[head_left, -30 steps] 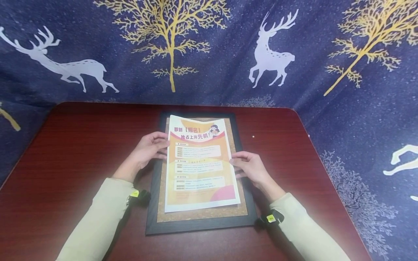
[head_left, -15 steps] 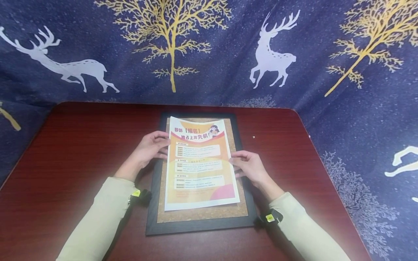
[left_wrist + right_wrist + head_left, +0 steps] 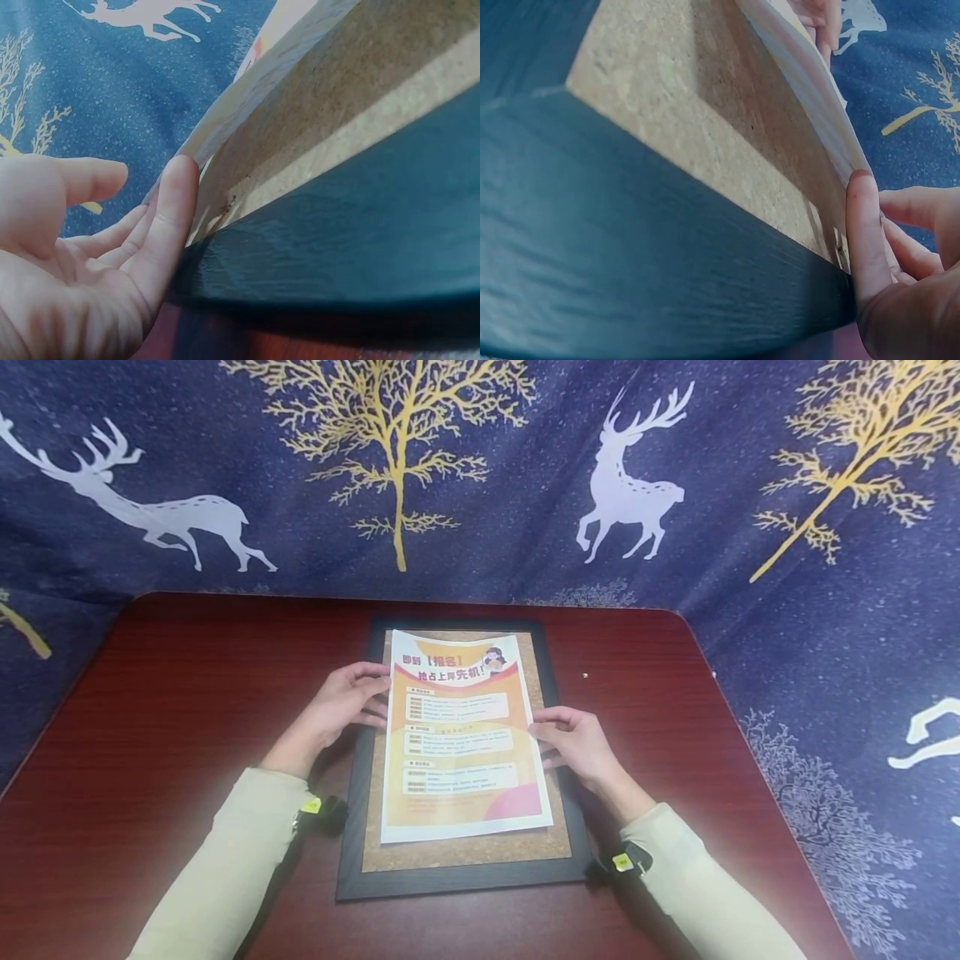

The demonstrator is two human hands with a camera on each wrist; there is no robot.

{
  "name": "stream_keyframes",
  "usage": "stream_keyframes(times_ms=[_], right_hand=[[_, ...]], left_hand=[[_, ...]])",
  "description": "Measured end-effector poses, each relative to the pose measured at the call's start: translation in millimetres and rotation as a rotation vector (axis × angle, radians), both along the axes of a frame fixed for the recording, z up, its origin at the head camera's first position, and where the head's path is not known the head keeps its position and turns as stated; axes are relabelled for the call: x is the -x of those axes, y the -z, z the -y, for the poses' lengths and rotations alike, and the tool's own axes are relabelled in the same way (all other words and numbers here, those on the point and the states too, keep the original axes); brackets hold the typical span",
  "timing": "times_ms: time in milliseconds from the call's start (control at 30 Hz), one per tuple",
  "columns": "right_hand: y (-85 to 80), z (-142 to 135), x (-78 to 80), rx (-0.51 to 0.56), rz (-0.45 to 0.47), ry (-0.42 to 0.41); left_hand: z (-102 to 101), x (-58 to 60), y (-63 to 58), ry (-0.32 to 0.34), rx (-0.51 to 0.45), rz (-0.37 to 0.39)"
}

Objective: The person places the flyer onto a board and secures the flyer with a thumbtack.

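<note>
A printed paper poster [image 3: 457, 735], orange and pink, is over a framed corkboard [image 3: 562, 810]. In both wrist views its sides stand clear of the cork, with shadow beneath. My left hand [image 3: 341, 706] is at the poster's left edge. In the left wrist view one fingertip [image 3: 180, 176] touches that edge, while the thumb [image 3: 101, 176] is apart from it. On the opposite side, my right hand [image 3: 573, 743] pinches the right edge between thumb and fingers. The right wrist view shows a finger [image 3: 862, 217] against the paper's edge.
The corkboard's dark frame [image 3: 465, 881] lies on a reddish-brown table [image 3: 225, 668]. A tiny pale object [image 3: 585, 675] is on the table to the right. Behind the table hangs a dark blue cloth [image 3: 510, 527] printed with deer and trees.
The poster's lower edge has shifted slightly up the board, and its top edge slightly down. Its left edge has moved a little to the right, and the left fingers now overlap it less.
</note>
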State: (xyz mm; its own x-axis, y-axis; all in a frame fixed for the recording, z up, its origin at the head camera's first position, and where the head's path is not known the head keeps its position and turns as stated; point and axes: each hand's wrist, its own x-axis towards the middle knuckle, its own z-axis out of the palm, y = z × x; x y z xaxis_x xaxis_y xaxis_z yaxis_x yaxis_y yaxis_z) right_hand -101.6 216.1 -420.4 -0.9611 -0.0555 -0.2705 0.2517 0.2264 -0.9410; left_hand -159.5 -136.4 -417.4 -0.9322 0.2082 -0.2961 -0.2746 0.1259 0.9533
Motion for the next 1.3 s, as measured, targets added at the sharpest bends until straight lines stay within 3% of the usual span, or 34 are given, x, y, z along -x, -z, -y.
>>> stream_keyframes(times_ms=[933,1300], right_hand=[[0.1,-5.6,-2.6,0.028,0.002,-0.002],[-1.8,-5.7,-4.2,0.034,0.01,0.003]], left_hand=[[5.4,-6.1,-2.9,0.095,0.026,-0.009],[4.9,-7.3,-3.3,0.13,0.077,-0.054]])
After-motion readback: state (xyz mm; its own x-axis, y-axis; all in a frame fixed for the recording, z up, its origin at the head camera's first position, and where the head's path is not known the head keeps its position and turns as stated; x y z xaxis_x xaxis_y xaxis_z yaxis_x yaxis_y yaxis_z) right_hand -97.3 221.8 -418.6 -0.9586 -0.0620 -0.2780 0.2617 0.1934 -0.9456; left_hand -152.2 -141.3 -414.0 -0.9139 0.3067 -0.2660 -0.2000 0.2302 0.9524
